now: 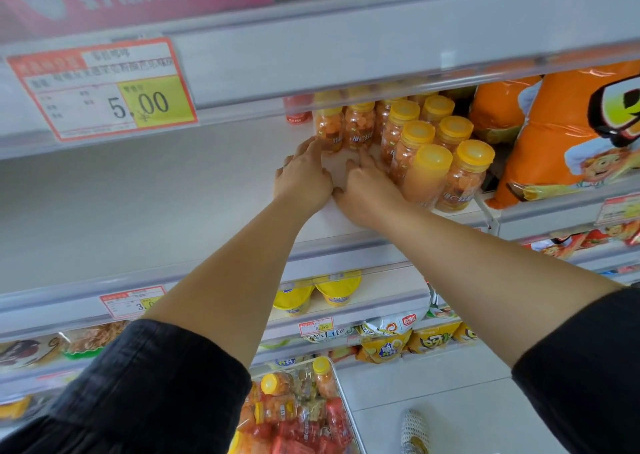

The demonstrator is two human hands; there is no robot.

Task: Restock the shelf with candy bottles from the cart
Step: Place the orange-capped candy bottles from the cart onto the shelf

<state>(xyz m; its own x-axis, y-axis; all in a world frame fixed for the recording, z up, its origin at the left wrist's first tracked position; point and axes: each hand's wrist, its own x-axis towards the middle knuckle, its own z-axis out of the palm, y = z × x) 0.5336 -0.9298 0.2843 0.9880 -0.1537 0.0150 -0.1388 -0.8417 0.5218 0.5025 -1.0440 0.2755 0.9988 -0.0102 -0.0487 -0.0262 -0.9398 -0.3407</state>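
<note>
Several clear candy bottles (pixel 429 148) with yellow caps and orange candy stand in rows on the white shelf (pixel 156 204). My left hand (pixel 303 176) reaches in with straight fingers that touch the base of the leftmost back bottle (pixel 329 131). My right hand (pixel 367 190) lies flat on the shelf beside it, fingers stretched toward the bottle behind (pixel 360 126) and its edge against the front row. Neither hand holds anything. Below, the cart (pixel 343 401) holds more candy bottles (pixel 277 384) and red packs.
Large orange snack bags (pixel 571 131) fill the shelf to the right of the bottles. A red-capped bottle (pixel 298 109) stands at the back left. A 5.00 price tag (pixel 104 90) hangs on the shelf above. Lower shelves carry snack packs. A shoe (pixel 415 433) shows on the floor.
</note>
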